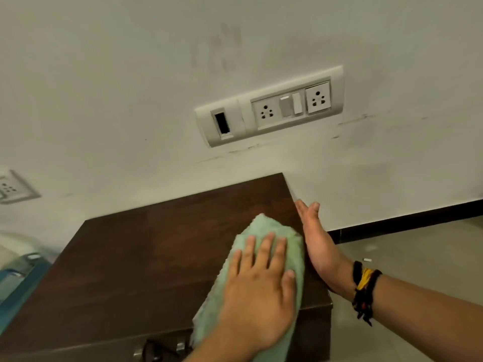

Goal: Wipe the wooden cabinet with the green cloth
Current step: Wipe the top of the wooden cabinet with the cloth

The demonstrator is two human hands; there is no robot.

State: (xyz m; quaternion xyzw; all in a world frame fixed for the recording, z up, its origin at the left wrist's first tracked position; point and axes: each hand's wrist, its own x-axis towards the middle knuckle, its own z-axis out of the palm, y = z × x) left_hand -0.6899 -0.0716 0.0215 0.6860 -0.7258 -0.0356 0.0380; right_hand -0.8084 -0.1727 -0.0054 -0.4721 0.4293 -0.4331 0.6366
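The dark brown wooden cabinet (136, 259) stands against the white wall, and I look down on its top. A light green cloth (266, 228) lies folded on the right part of the top. My left hand (257, 286) presses flat on the cloth, fingers spread and pointing toward the wall. My right hand (317, 241) is held open and upright along the cabinet's right edge, palm facing the cloth, next to it. Black and yellow thread bands circle the right wrist.
A grey switch and socket panel (270, 107) is set in the wall above the cabinet, with a second socket (10, 186) at the far left. A blue and white object (18, 267) sits left of the cabinet. Metal handle fittings (159, 348) show on the front. Tiled floor (407, 252) lies to the right.
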